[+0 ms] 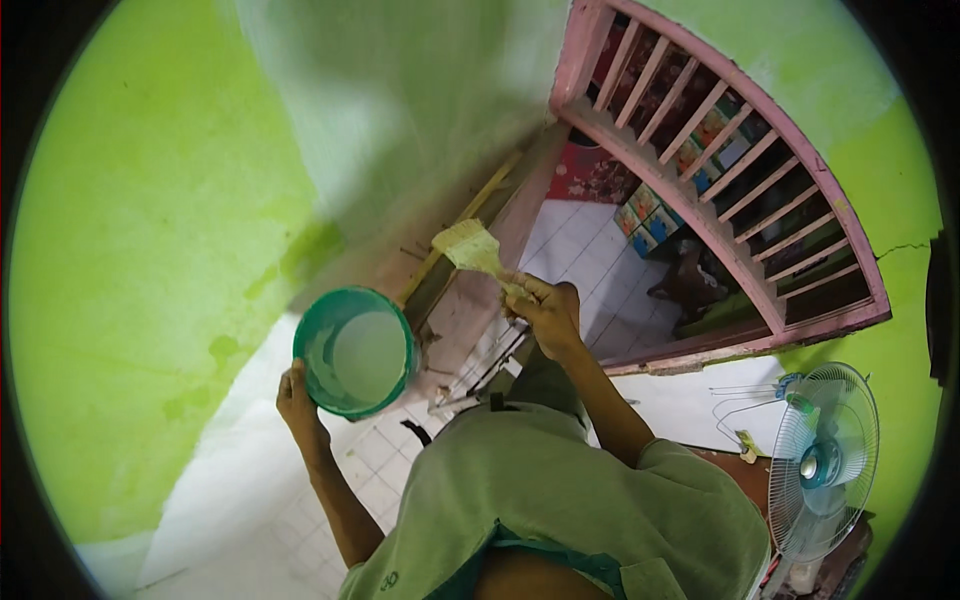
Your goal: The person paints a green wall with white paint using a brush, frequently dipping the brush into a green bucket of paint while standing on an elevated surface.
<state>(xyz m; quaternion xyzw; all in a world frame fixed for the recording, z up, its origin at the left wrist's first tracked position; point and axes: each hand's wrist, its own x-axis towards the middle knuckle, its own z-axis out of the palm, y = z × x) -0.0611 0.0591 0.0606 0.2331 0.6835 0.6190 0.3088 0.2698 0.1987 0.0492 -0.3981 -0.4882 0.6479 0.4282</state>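
Observation:
My left hand grips the rim of a green plastic bucket at its lower left side. Pale, whitish paint lies inside the bucket. In my right hand is the handle of a wide flat paintbrush, its bristles coated pale yellowish and pointing up and left. The brush is held apart from the bucket, up and to its right. Ahead is a wall with whitish, streaky coating; bright green paint shows to the left.
A pink wooden frame with slats opens onto a tiled room at right. A yellow strip runs along a ledge below the wall. On the right stands an electric fan, near wire hangers. White floor tiles show below.

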